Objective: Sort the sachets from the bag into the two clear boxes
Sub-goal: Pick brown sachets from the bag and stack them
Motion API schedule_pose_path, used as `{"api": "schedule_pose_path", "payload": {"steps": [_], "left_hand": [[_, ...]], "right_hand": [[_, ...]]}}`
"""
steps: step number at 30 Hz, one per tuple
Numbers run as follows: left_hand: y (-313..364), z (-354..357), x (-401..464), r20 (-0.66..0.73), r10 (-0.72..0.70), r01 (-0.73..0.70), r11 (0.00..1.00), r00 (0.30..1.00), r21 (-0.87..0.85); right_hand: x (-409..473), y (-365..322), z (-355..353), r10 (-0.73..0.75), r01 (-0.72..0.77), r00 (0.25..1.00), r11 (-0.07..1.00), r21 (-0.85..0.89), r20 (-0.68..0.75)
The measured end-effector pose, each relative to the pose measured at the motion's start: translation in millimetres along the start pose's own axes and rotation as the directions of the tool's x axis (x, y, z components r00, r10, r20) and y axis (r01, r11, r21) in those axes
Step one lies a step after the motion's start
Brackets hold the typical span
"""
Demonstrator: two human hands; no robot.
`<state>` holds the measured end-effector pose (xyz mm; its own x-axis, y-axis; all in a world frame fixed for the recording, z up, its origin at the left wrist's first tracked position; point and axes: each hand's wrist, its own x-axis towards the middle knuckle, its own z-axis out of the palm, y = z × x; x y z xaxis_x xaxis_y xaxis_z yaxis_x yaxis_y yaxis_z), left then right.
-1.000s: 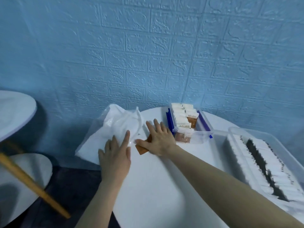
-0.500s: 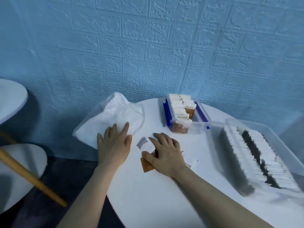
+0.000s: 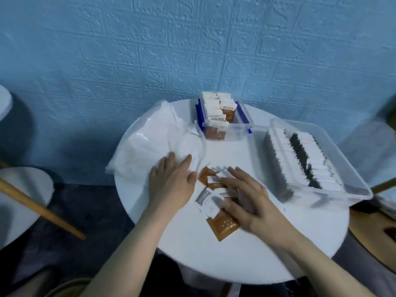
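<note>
— Sachets [image 3: 225, 225]: how many are spread on the worktop [image 3: 214, 254]?
— About six are seen, loose, under the flat, spread right hand [image 3: 246, 199].
— And the left hand [image 3: 170, 183]?
— Its grip is spread, laid flat on one bag [image 3: 150, 142].
— Farther back?
— Two clear boxes are counted: small box [image 3: 242, 130], large box [image 3: 342, 166], both stocked.

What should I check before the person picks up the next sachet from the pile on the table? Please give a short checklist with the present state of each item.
1. Loose sachets lie out of the bag on the table: ok.
2. Right hand lies flat on the pile, gripping no sachet: ok.
3. Left hand rests flat at the bag's edge, holding nothing: ok.
4. Small clear box with brown sachets has free room at its right: ok.
5. Large clear box has room for more: cannot tell.
6. Kind of each sachet in the pile: cannot tell, partly covered and blurred.
</note>
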<state>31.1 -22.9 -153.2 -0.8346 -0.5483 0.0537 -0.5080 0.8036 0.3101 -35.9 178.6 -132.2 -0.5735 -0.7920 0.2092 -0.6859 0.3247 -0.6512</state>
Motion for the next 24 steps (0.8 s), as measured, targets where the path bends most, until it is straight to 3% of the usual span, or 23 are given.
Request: {"api": "schedule_pose_path", "payload": {"steps": [3,5,7,9,11,13,17,24], "left_hand": [[2,-9,-14,-0.105,-0.029,0.016,0.993,0.994,-0.121],[0,-14,-24,-0.215,0.007,-0.046,0.983,0.977,-0.176],[0,-18,-37,-0.357,0.137,-0.216,0.957,0.924,-0.192],[3,-17,-48,-0.418,0.328,-0.393,0.916,0.847,-0.08],[9,-13,-53,-0.281,0.373,-0.406,0.912,0.884,-0.065],[14,-6,-51,-0.131,0.289,-0.302,0.948,0.948,-0.097],[17,1,-46,-0.078,0.18,-0.192,0.963,0.981,-0.192],[18,1,-45,0.031,0.084,-0.067,0.924,0.996,-0.377]], "right_hand": [[-21,4,-17,0.035,-0.028,0.996,0.996,0.086,-0.081],[-39,11,-24,0.071,-0.064,0.987,0.997,0.046,-0.148],[-58,17,-27,0.119,-0.128,0.968,0.991,-0.028,-0.219],[-71,22,-29,0.172,-0.201,0.944,0.977,-0.076,-0.281],[-77,24,-29,0.189,-0.238,0.932,0.963,-0.128,-0.31],[-77,25,-28,0.19,-0.253,0.935,0.949,-0.188,-0.3],[-72,29,-22,0.285,-0.354,0.911,0.912,-0.208,-0.299],[-79,30,-23,0.325,-0.334,0.892,0.942,0.024,-0.315]]}}
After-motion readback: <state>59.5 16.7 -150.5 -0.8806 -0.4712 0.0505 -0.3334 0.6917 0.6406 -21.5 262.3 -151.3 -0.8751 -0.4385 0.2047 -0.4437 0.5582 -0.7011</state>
